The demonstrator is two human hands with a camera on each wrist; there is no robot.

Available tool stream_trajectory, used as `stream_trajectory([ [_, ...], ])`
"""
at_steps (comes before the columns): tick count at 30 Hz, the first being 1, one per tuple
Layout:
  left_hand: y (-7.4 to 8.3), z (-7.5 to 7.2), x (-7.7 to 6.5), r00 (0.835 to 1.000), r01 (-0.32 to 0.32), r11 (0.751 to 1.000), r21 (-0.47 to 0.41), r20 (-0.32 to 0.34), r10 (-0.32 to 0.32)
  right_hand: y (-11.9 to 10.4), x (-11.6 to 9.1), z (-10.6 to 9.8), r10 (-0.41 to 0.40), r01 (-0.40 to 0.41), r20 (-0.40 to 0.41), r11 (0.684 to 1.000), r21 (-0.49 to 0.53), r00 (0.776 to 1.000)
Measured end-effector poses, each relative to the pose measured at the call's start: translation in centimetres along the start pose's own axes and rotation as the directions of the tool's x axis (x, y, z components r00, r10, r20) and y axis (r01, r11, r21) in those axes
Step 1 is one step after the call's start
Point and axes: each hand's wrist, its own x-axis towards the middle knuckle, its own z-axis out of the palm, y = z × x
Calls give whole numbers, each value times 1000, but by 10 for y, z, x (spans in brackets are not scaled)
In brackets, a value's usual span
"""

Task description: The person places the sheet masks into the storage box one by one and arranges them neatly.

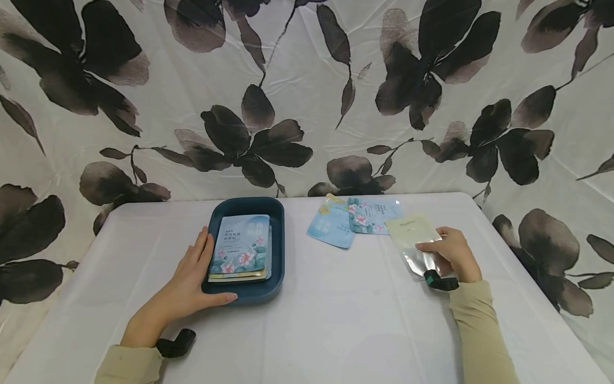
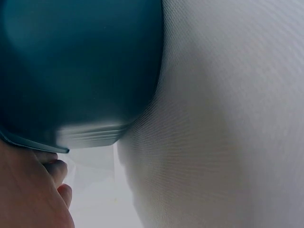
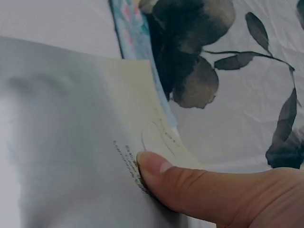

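A dark blue-green tray (image 1: 279,250) stands left of the table's middle. In it lies a small stack of flat sachets, topped by a light blue sachet with pink flowers (image 1: 243,240). My left hand (image 1: 188,277) rests against the tray's left side with straight fingers, its thumb at the near rim. The left wrist view shows the tray wall (image 2: 85,71) close up. On the right, my right hand (image 1: 455,253) pinches a pale yellow and silver sachet (image 1: 411,234), with the thumb (image 3: 175,185) on its face. The fingers beneath are hidden.
Two more sachets lie by the table's far edge: a light blue one with a yellow end (image 1: 326,226) and a flowered blue one (image 1: 376,213), overlapping. White cloth (image 1: 326,320) covers the table. A floral curtain (image 1: 307,80) hangs behind it.
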Motion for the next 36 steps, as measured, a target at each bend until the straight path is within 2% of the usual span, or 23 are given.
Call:
stream_trajectory([
  [3,0,0,0,1000,-2,1000,-3,1,2,5,2,-7,-3,-6,78,993,117,997],
  [6,0,0,0,1000,-5,1000,0,-1,5,9,5,-11,-29,4,134,983,185,991],
  [11,-1,-1,0,1000,-9,1000,18,-9,10,10,7,-12,-76,32,172,969,245,982],
  [15,-1,-1,0,1000,-13,1000,20,-11,13,5,7,-10,-111,36,210,943,332,971],
  [21,0,-1,0,1000,-2,1000,6,-4,2,-5,6,-7,-144,55,212,925,376,967],
  [24,-1,-1,0,1000,0,1000,3,-3,0,-11,6,-2,-174,68,203,894,443,964],
  [28,-1,0,1,1000,-5,1000,5,-8,5,-17,7,6,-262,109,204,826,553,943],
  [32,-1,0,1,1000,-2,1000,13,-9,2,-22,10,20,-401,197,206,758,622,893],
  [34,-1,-1,1,1000,0,1000,15,-6,0,-27,11,28,-436,226,201,745,628,877],
  [36,0,-1,1,1000,3,1000,16,-3,-3,-35,11,37,-444,248,193,754,609,875],
])
